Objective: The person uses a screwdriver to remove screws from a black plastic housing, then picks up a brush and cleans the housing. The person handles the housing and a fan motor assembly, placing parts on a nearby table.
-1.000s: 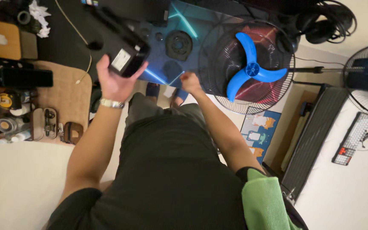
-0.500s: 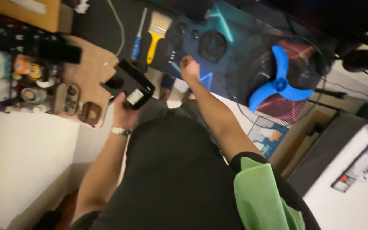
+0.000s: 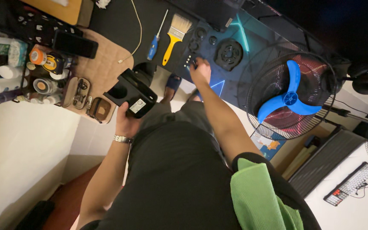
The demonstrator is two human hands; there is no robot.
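My left hand (image 3: 126, 121), a watch on its wrist, grips a black plastic fan housing (image 3: 130, 94) with a white label, held just off the desk's near edge. My right hand (image 3: 200, 70) reaches onto the dark desk mat (image 3: 252, 40). Its curled fingertips rest by a row of small black screws (image 3: 188, 59), and what they hold is hidden. A round black fan part (image 3: 228, 53) lies just beyond that hand. A wire fan grille (image 3: 260, 123) with a blue blade (image 3: 288, 99) lies to the right.
A yellow-handled brush (image 3: 173, 36) and a blue screwdriver (image 3: 153, 46) lie on the desk left of my right hand. A phone (image 3: 75, 42), tape rolls and bottles crowd the tan mat (image 3: 101, 70). A green cloth (image 3: 260, 200) hangs on my shoulder. A keyboard (image 3: 352, 184) lies at the lower right.
My left hand has drawn the black housing back from the desk toward my body. My right hand has moved forward onto the mat beside the small screws. The view has shifted.
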